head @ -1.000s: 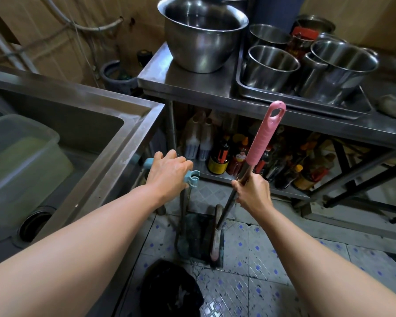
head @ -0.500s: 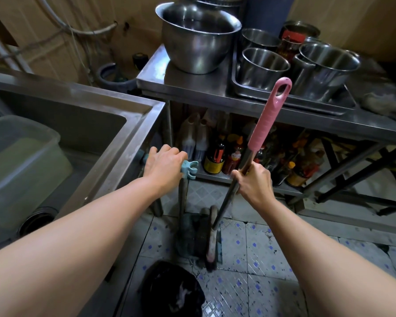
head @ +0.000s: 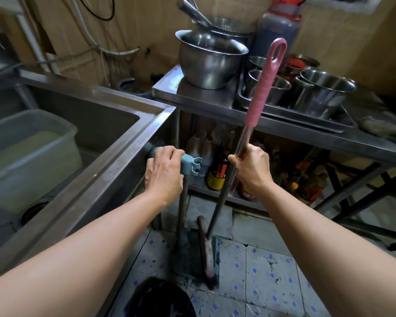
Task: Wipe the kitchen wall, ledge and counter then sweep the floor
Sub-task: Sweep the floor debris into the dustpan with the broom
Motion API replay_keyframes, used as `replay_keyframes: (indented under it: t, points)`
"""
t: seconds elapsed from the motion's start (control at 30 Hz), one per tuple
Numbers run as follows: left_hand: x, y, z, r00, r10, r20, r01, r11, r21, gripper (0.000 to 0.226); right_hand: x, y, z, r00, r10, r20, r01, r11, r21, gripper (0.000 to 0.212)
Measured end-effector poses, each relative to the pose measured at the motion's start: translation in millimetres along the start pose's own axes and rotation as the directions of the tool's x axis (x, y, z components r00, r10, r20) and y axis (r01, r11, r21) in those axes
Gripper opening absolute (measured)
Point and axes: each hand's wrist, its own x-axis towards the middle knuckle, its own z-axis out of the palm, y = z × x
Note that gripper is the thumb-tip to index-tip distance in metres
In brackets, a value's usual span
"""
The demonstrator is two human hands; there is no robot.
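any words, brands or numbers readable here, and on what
None can be read.
Dark sauce bottle under the steel table: yellow and red labels, print too blurred.
Other bottles on that lower shelf: labels too small and dark.
Big red-capped jar behind the bowls: no legible print.
Broom handle in the right hand: no marking visible.

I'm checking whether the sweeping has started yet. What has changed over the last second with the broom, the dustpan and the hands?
Little. The camera tipped up. The right hand still grips the broom, its head still on the floor tiles; the left hand still holds the dustpan handle. No stroke shows.
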Motion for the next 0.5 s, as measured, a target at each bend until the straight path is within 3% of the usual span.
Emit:
replay_keyframes:
  t: [0.17, 0.37, 0.5]
  points:
    - [-12.4, -4.1, 10.8, 0.997, -0.071, 0.015, 0.071, 0.997, -0.022, 0.047, 5.2, -16.5, 3.1, 0.999, -0.032, -0.018, 0.033, 0.998, 0.048, 0.021]
    - [-12.0, -8.4, 31.3, 0.973, -0.188, 0.135, 0.211, 0.96, -0.185, 0.066, 8.9, -41.7, 13.2, 0.992, -0.119, -0.049, 0.124, 0.987, 0.098, 0.019]
    - [-6.1, -8.1, 45.6, 0.955, -0.216, 0.201, 0.273, 0.908, -0.319, 0.064, 13.8, -51.5, 20.5, 0.986, -0.156, -0.061, 0.163, 0.979, 0.125, 0.017]
